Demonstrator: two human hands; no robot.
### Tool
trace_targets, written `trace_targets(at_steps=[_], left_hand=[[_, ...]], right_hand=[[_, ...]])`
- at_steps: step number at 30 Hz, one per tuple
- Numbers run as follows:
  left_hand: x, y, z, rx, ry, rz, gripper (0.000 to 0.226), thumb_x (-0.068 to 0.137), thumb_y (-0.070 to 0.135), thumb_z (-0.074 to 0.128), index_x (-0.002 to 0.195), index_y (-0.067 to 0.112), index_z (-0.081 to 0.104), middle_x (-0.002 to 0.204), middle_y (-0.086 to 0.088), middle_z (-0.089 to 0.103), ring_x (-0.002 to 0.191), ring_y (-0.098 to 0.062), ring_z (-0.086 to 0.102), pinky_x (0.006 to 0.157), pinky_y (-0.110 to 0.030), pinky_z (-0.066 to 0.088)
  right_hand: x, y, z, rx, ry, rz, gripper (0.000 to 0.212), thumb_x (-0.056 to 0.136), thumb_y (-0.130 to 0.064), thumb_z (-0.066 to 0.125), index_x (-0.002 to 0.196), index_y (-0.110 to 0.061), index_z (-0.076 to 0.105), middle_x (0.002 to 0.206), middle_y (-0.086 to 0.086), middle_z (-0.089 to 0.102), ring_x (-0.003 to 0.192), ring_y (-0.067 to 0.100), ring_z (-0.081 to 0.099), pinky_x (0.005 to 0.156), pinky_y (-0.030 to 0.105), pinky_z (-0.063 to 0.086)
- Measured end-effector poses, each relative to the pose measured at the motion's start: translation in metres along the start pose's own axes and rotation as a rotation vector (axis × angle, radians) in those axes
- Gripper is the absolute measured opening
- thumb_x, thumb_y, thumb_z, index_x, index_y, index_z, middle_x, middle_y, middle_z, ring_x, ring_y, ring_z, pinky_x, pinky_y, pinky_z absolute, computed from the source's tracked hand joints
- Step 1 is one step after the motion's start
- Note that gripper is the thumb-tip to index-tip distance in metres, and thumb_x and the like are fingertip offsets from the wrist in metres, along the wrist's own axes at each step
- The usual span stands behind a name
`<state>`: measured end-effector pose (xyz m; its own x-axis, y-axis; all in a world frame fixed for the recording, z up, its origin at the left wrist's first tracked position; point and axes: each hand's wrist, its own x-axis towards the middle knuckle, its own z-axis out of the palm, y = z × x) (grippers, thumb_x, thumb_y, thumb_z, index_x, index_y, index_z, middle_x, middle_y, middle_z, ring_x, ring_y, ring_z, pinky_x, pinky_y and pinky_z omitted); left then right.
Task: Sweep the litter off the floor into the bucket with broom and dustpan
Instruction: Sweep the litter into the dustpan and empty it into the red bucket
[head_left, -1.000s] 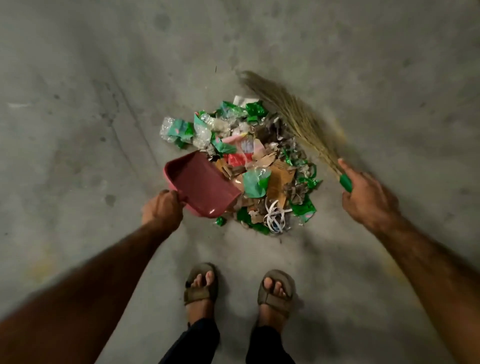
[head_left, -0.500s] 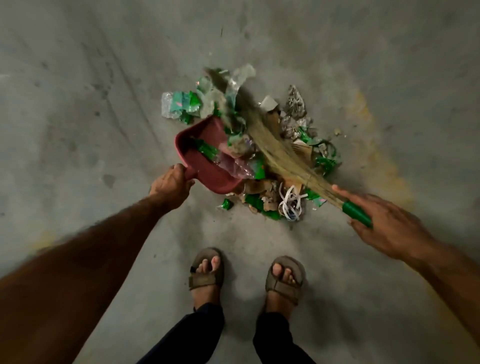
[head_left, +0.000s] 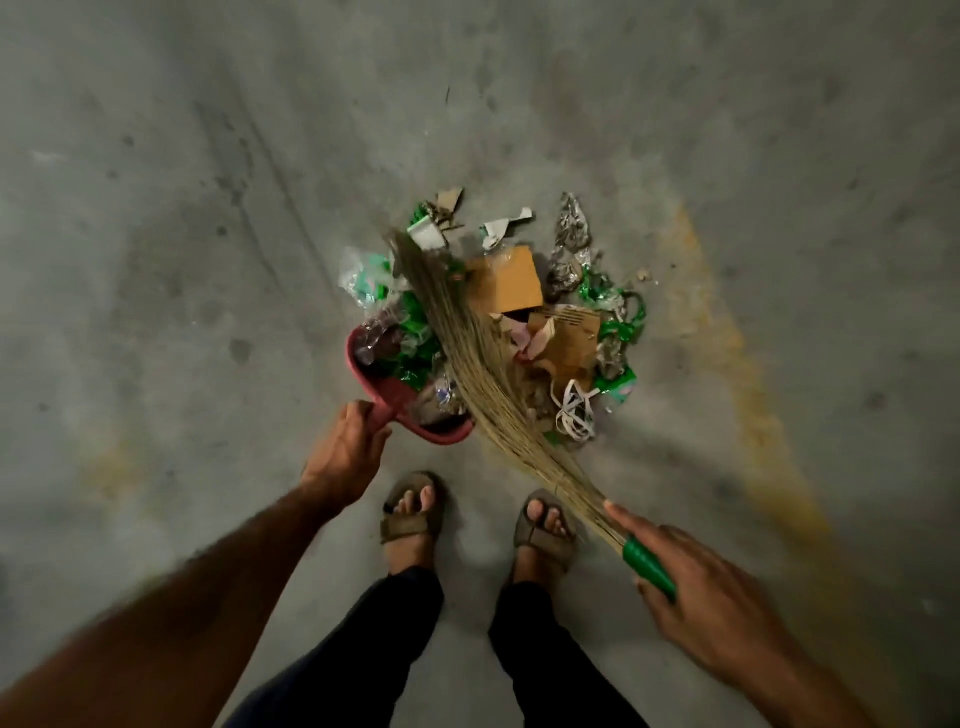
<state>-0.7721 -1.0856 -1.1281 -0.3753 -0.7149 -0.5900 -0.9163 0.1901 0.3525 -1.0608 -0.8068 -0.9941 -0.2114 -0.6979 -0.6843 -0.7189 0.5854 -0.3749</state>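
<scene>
A heap of litter (head_left: 558, 317) lies on the concrete floor ahead of my feet: cardboard pieces, green wrappers, clear plastic, white strips. A red dustpan (head_left: 387, 397) sits at the heap's left edge, holding green and clear wrappers. My left hand (head_left: 345, 452) grips its handle. A grass broom (head_left: 467, 364) slants across the pan and the heap, bristle tips at the far side. My right hand (head_left: 701, 603) holds its green handle at lower right. No bucket is in view.
My two sandalled feet (head_left: 413, 514) stand just behind the dustpan and heap. Bare grey concrete floor (head_left: 208, 208) spreads all around, with a yellowish painted stripe (head_left: 727, 353) running diagonally on the right.
The broom has swept left across the heap and pulled back toward me, pushing wrappers into the dustpan. The dustpan and both hands now sit nearer my feet.
</scene>
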Motion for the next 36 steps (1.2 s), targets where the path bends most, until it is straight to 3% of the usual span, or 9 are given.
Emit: trace_targets(at_steps=[5, 9, 13, 16, 20, 26, 29, 32, 36], left_hand=[[-0.069, 0.023, -0.036, 0.012, -0.001, -0.027, 0.029, 0.096, 0.036, 0.053, 0.113, 0.014, 0.048, 0.107, -0.008, 0.057, 0.094, -0.031, 0.057, 0.074, -0.039, 0.045], [-0.120, 0.054, -0.072, -0.030, 0.007, 0.008, 0.028, 0.096, 0.034, 0.053, 0.113, 0.013, 0.047, 0.108, -0.008, 0.055, 0.096, -0.030, 0.057, 0.074, -0.038, 0.044], [-0.172, 0.096, -0.116, -0.068, 0.024, 0.044, 0.027, 0.098, 0.036, 0.050, 0.115, 0.016, 0.045, 0.110, -0.006, 0.054, 0.095, -0.025, 0.055, 0.076, -0.037, 0.044], [-0.211, 0.128, -0.151, -0.108, 0.034, 0.083, 0.026, 0.098, 0.034, 0.050, 0.115, 0.015, 0.045, 0.110, -0.007, 0.054, 0.093, -0.023, 0.054, 0.079, -0.041, 0.047], [-0.265, 0.166, -0.195, -0.146, 0.068, 0.125, 0.024, 0.098, 0.028, 0.053, 0.113, 0.011, 0.048, 0.109, -0.008, 0.054, 0.091, -0.022, 0.051, 0.078, -0.037, 0.044], [-0.329, 0.193, -0.257, -0.099, 0.148, 0.253, 0.031, 0.098, 0.025, 0.053, 0.125, 0.009, 0.052, 0.114, -0.012, 0.054, 0.104, -0.030, 0.054, 0.083, -0.038, 0.042], [-0.350, 0.190, -0.288, -0.058, 0.159, 0.318, 0.032, 0.099, 0.027, 0.051, 0.127, 0.011, 0.052, 0.115, -0.012, 0.053, 0.103, -0.031, 0.056, 0.083, -0.040, 0.046], [-0.361, 0.171, -0.315, -0.077, 0.158, 0.374, 0.030, 0.099, 0.030, 0.051, 0.125, 0.014, 0.051, 0.114, -0.009, 0.053, 0.100, -0.028, 0.057, 0.083, -0.042, 0.049], [-0.375, 0.142, -0.341, -0.070, 0.136, 0.439, 0.028, 0.098, 0.032, 0.052, 0.120, 0.015, 0.049, 0.110, -0.005, 0.053, 0.095, -0.021, 0.056, 0.076, -0.037, 0.047]], right_hand=[[-0.077, -0.029, -0.031, 0.035, -0.028, 0.032, 0.085, 0.090, -0.034, 0.054, 0.145, -0.063, -0.004, 0.123, -0.017, 0.049, 0.102, 0.011, 0.062, 0.077, 0.027, 0.051], [-0.138, -0.059, -0.066, -0.003, -0.029, 0.107, 0.069, 0.090, -0.039, 0.047, 0.145, -0.050, 0.007, 0.126, -0.010, 0.055, 0.093, 0.015, 0.065, 0.072, 0.029, 0.052], [-0.202, -0.087, -0.101, -0.036, -0.009, 0.164, 0.046, 0.091, -0.043, 0.041, 0.132, -0.034, 0.022, 0.095, -0.008, 0.060, 0.070, 0.014, 0.060, 0.059, 0.028, 0.046], [-0.246, -0.103, -0.123, -0.027, 0.037, 0.186, 0.028, 0.089, -0.047, 0.041, 0.109, -0.028, 0.033, 0.076, -0.008, 0.055, 0.063, 0.012, 0.058, 0.056, 0.030, 0.049], [-0.306, -0.125, -0.144, -0.044, 0.158, 0.188, 0.030, 0.090, -0.060, 0.034, 0.094, -0.030, 0.035, 0.072, -0.006, 0.057, 0.063, 0.016, 0.061, 0.060, 0.038, 0.054], [-0.381, -0.180, -0.172, -0.132, 0.290, 0.207, 0.033, 0.096, -0.056, 0.040, 0.113, -0.028, 0.041, 0.086, -0.008, 0.057, 0.068, 0.015, 0.053, 0.059, 0.028, 0.041], [-0.407, -0.209, -0.168, -0.169, 0.337, 0.255, 0.036, 0.096, -0.058, 0.037, 0.114, -0.027, 0.041, 0.084, -0.007, 0.053, 0.072, 0.017, 0.058, 0.058, 0.030, 0.040], [-0.427, -0.244, -0.155, -0.158, 0.352, 0.309, 0.035, 0.096, -0.057, 0.037, 0.115, -0.026, 0.040, 0.084, -0.006, 0.050, 0.070, 0.017, 0.050, 0.060, 0.030, 0.040], [-0.454, -0.297, -0.125, -0.076, 0.372, 0.361, 0.028, 0.097, -0.056, 0.037, 0.101, -0.029, 0.030, 0.085, -0.006, 0.054, 0.071, 0.017, 0.053, 0.061, 0.031, 0.045]])
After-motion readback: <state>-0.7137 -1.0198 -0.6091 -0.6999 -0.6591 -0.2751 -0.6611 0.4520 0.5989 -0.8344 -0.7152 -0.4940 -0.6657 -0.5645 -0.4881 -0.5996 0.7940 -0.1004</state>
